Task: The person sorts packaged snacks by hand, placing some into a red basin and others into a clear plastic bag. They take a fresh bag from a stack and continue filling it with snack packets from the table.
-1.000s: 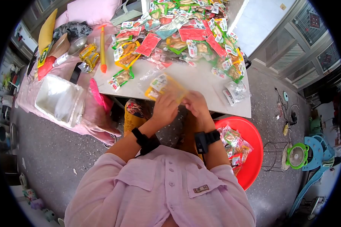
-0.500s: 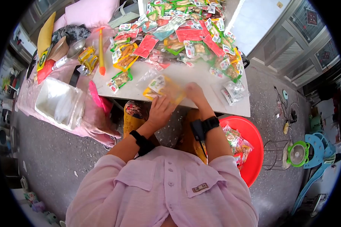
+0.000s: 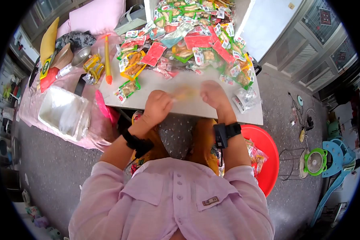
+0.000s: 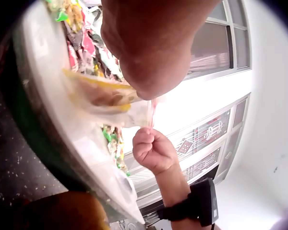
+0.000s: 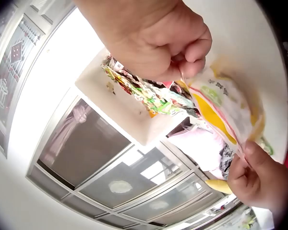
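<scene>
A clear plastic food pouch with yellow edging (image 5: 213, 117) is stretched between both hands above the near edge of the table (image 3: 144, 86). My left hand (image 3: 158, 106) pinches one end of its rim, thumb on top in the right wrist view. At the other end, my right hand (image 3: 215, 96) grips the rim with curled fingers. Brownish contents of the pouch show in the left wrist view, hanging below the held rim. From the head, the pouch is a yellowish blur.
Many food packets (image 3: 184, 52) are heaped at the back. One green-edged packet (image 3: 127, 89) lies left, and clear packaging (image 3: 247, 99) right. A red basin (image 3: 268, 160) with packets stands below on the right. A white foam box (image 3: 62, 112) sits on the pink cloth (image 3: 28, 100) at left.
The pouch has come up off the tabletop between both hands. My left hand moved left and forward; the right hand moved slightly forward and right, and both now hold the rim.
</scene>
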Action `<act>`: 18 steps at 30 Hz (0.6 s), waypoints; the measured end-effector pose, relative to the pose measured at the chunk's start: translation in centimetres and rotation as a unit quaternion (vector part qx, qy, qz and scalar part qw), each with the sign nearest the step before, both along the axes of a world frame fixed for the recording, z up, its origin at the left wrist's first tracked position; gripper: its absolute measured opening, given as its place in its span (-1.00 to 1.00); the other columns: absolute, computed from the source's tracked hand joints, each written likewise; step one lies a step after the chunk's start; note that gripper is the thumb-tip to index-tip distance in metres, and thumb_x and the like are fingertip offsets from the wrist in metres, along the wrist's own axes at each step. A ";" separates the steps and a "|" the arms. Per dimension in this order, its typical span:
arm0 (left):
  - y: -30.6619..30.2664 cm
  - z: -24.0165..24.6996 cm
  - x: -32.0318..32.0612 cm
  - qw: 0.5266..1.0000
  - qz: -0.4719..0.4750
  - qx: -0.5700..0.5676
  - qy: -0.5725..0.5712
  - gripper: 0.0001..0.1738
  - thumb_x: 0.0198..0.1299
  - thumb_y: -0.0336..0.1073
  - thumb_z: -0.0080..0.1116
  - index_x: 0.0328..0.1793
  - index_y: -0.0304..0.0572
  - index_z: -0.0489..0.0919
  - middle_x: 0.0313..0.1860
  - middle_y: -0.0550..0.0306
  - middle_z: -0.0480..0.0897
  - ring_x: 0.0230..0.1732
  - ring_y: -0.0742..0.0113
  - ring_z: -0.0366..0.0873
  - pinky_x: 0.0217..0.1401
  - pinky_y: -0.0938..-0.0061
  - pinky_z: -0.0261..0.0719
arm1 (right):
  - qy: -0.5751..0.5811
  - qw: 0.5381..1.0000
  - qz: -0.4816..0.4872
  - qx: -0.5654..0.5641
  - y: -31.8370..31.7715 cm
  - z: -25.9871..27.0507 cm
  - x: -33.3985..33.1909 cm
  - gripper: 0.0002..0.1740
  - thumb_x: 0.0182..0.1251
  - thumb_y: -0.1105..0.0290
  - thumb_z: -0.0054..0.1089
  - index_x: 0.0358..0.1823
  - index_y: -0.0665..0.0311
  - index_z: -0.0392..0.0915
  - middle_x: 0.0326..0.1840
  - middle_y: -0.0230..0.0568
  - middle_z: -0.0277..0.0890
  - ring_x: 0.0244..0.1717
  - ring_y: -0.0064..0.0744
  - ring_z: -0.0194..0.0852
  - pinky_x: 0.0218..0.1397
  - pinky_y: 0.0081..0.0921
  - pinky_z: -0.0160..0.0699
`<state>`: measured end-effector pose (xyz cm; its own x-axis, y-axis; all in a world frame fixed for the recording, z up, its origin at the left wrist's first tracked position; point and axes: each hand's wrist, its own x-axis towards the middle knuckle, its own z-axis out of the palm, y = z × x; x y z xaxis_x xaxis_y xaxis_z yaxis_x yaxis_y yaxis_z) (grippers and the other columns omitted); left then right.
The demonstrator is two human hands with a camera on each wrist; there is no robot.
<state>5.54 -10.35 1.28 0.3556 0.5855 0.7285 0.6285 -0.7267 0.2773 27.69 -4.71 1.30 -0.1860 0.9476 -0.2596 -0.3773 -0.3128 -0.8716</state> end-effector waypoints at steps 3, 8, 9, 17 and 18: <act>2.2 2.2 -0.8 0.995 -0.013 -0.102 -0.014 -0.86 -0.14 -0.39 0.08 -0.58 -0.21 0.35 -0.58 0.05 0.39 -0.46 0.10 0.37 -0.40 0.32 0.30 | 0.031 0.994 0.033 0.097 1.4 0.0 0.8 -0.90 0.02 0.55 0.02 -0.38 0.28 0.37 -0.65 -0.32 0.32 -0.72 -0.55 0.26 -0.77 -0.71 0.18; 4.3 6.8 -0.7 0.975 -0.056 -0.214 -0.028 -0.81 -0.08 -0.35 0.13 -0.55 -0.23 0.35 -0.57 0.11 0.40 -0.49 0.27 0.37 -0.42 0.47 0.30 | 0.101 0.993 -0.040 0.047 0.1 4.9 1.6 -0.94 0.05 0.55 0.00 -0.41 0.28 0.39 -0.61 -0.31 0.34 -0.70 -0.54 0.27 -0.74 -0.71 0.21; 4.5 7.4 -0.5 0.973 -0.066 -0.217 -0.031 -0.81 -0.08 -0.35 0.13 -0.55 -0.23 0.35 -0.57 0.12 0.41 -0.49 0.29 0.37 -0.42 0.48 0.30 | 0.097 0.993 -0.046 0.050 -0.1 5.5 2.0 -0.96 0.06 0.54 0.00 -0.41 0.28 0.39 -0.61 -0.31 0.34 -0.70 -0.55 0.27 -0.74 -0.71 0.21; 3.6 9.2 1.4 0.957 -0.132 -0.231 -0.113 -0.84 0.01 -0.43 0.06 -0.52 -0.20 0.32 -0.53 0.28 0.37 -0.45 0.54 0.29 -0.36 0.62 0.28 | 0.075 0.991 -0.026 0.103 -2.4 7.4 4.2 -0.97 0.09 0.48 0.00 -0.43 0.27 0.40 -0.59 -0.35 0.33 -0.67 -0.59 0.24 -0.69 -0.72 0.19; 3.4 9.3 1.6 0.960 -0.140 -0.211 -0.122 -0.85 0.01 -0.44 0.06 -0.52 -0.21 0.32 -0.52 0.28 0.37 -0.44 0.53 0.29 -0.35 0.62 0.28 | 0.064 0.992 -0.027 0.106 -2.7 7.4 4.5 -0.97 0.09 0.47 0.01 -0.43 0.26 0.40 -0.59 -0.36 0.33 -0.67 -0.60 0.24 -0.68 -0.73 0.19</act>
